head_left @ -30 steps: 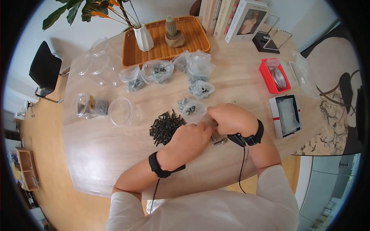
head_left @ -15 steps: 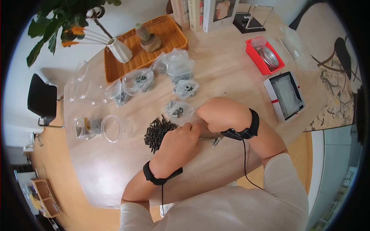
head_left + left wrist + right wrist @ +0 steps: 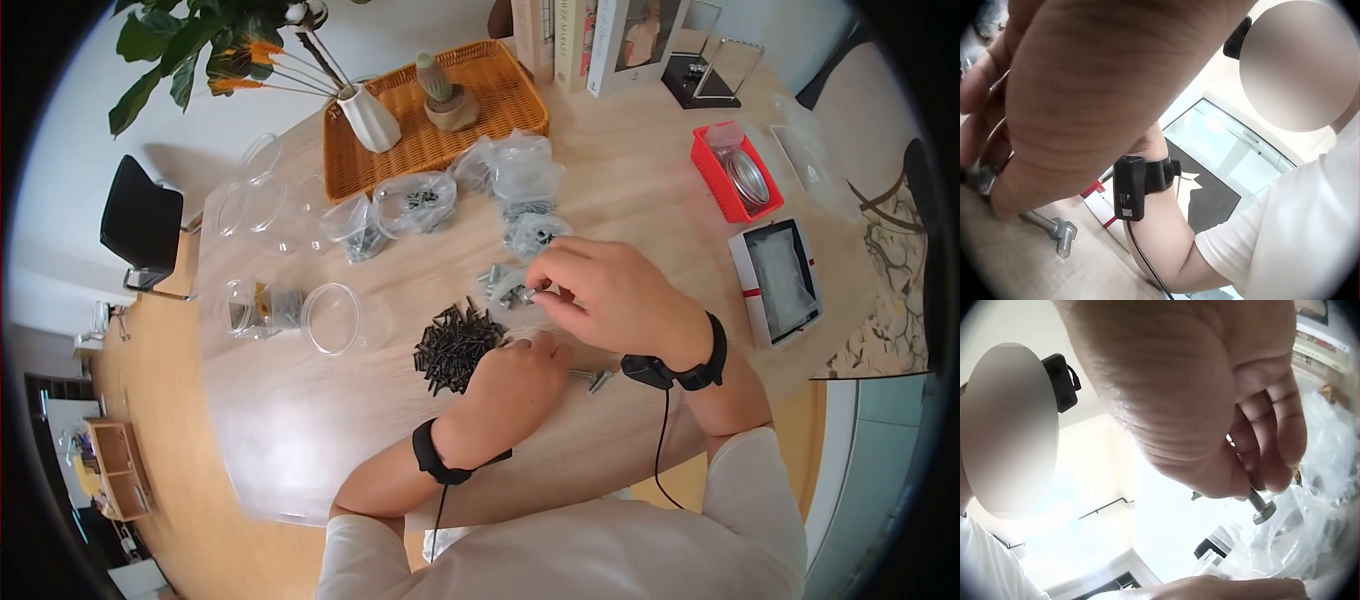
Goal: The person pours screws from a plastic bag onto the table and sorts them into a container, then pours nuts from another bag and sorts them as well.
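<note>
My right hand (image 3: 630, 300) is raised over a small clear bag (image 3: 520, 314) of silver bolts. In the right wrist view its thumb and fingertips pinch a bolt (image 3: 1261, 509), hex head pointing down. My left hand (image 3: 510, 390) rests low over the table with curled fingers, right beside a heap of black screws (image 3: 450, 355). Between its thumb and fingertips a small silver metal piece (image 3: 986, 179) shows, partly hidden. Bolts with a hex nut (image 3: 1063, 232) lie on the table just past the left thumb.
Several clear bags of hardware (image 3: 415, 203) stand behind the hands, before a wicker tray (image 3: 490, 75) with a vase and cactus. Clear plastic jars (image 3: 332, 320) are at left. A red basket (image 3: 735, 175) and a white box (image 3: 775, 280) sit at right.
Earlier both hands worked close together at the bolts. Now my right hand has lifted forward and away from the left, pinching a bolt over the bag. The head view has also shifted.
</note>
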The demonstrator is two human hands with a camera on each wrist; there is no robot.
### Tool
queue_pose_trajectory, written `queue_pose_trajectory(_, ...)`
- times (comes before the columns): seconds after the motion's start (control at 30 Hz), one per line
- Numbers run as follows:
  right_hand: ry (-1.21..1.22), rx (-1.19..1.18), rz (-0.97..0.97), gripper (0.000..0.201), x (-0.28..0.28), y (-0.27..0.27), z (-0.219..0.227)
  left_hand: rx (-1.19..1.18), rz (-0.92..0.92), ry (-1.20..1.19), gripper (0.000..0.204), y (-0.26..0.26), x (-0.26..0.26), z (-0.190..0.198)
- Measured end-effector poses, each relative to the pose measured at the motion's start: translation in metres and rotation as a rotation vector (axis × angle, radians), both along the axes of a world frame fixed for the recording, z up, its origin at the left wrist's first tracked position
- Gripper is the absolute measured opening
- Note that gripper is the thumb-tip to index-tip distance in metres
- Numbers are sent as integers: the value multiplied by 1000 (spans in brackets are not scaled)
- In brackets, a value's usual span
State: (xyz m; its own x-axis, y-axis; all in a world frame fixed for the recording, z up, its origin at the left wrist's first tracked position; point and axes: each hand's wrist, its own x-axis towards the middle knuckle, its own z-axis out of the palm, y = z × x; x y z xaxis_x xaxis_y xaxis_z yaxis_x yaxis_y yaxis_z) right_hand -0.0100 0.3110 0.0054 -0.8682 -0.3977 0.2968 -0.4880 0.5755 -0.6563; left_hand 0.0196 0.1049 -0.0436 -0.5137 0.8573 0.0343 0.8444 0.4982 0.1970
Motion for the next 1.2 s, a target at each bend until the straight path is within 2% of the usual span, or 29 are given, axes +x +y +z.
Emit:
queue_pose_trajectory(0.1, 65, 70, -3, 12, 0, -6, -15, -24, 6, -8, 30, 0, 1, 3)
queue_pose_trajectory(0.17, 199, 137, -23, 13, 0, -12, -23, -22, 9, -5, 29, -1, 0, 2)
queue_pose_trajectory(0.27, 242, 100, 8, 17, -1, -15, -31, -29, 2, 3, 28, -1, -1, 3)
queue_pose_trajectory(0.5, 154, 104, -63, 19, -2, -7, -16, -17, -21, 11, 19, 0, -2, 5)
queue_pose_trajectory(0.67, 86, 230, -96, 27, -1, -3, -24, -29, -26, -23, 18, 1, -2, 5)
queue_pose_trajectory(0.83, 52, 117, -90, 29, -3, -6, -28, -22, -14, -42, 17, 1, -3, 4)
queue_pose_trajectory(0.93, 27, 106, -100, 30, -4, -7, -24, 32, 60, -141, 16, -4, -12, 20)
queue_pose_trajectory(1.03, -8, 134, -99, 31, -2, -9, -26, 300, 284, -197, 19, -15, -33, 34)
queue_pose_trajectory(1.07, -19, 131, -92, 32, -2, -9, -28, 299, 282, -199, 19, -18, -39, 36)
queue_pose_trajectory(1.13, 3, 116, -109, 34, -4, -9, -39, 329, 462, -135, 23, -24, -49, 41)
queue_pose_trajectory(1.2, 27, 102, -121, 35, -7, -9, -47, 264, 518, -134, 26, -31, -55, 39)
